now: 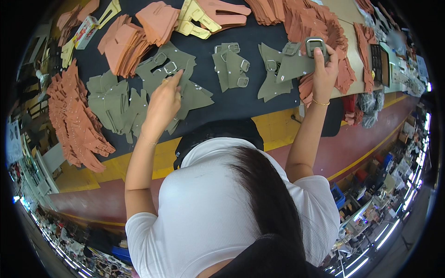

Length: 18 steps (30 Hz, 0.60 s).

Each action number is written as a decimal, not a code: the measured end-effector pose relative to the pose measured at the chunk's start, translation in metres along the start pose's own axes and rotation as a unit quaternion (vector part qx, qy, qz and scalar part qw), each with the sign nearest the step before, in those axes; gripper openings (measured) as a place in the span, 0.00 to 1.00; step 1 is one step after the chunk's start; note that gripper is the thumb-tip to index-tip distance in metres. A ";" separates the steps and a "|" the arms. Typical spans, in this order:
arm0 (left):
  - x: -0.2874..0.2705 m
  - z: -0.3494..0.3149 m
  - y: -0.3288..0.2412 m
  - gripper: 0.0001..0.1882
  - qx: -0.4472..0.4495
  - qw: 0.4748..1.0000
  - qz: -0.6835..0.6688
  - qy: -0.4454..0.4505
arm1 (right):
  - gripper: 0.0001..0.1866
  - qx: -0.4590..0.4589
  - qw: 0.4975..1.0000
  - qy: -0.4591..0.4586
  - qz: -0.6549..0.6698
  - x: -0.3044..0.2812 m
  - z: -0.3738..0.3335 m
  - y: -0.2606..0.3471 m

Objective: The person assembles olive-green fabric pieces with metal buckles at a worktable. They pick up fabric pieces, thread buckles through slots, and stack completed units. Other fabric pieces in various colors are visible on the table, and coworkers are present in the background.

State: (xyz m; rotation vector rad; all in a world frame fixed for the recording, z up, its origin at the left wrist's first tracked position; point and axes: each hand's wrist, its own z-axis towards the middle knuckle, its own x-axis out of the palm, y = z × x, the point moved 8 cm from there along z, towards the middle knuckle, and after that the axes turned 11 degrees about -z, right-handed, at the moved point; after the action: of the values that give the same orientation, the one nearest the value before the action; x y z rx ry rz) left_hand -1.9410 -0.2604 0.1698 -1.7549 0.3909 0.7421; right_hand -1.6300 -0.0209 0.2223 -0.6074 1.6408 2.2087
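My right hand (pixel 325 72) grips an olive-green strap piece with a square buckle (pixel 316 45), thumb over the buckle, lifted above the right part of the table. Under it lies a small stack of olive pieces (pixel 273 83) with buckles. My left hand (pixel 164 103) reaches over a pile of olive pieces (pixel 190 58), index finger stretched out by a silver buckle (pixel 171 67). Its fingers look apart, with nothing plainly in them; the undersides are hidden. Between my hands sits another group of buckled olive pieces (pixel 230 69).
Olive cut pieces (pixel 109 99) are heaped left of my left hand. Stacks of rust-orange pieces (pixel 76 116) line the left edge, the back (pixel 125 44) and the right (pixel 315 23). Yellow templates (pixel 197 21) and a small box (pixel 86 33) lie at the back. A dark cloth (pixel 204 118) covers the table.
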 end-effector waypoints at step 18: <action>0.119 0.061 -0.057 0.20 0.082 0.972 -0.194 0.099 | 0.18 0.037 0.999 -0.021 -0.016 -0.040 -0.003 -0.027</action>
State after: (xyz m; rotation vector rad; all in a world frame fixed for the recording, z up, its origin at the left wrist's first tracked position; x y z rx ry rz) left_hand -1.8349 -0.1728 0.1228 -1.6849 0.2228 0.2488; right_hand -1.5813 -0.0162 0.2199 -0.5601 1.6717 2.1133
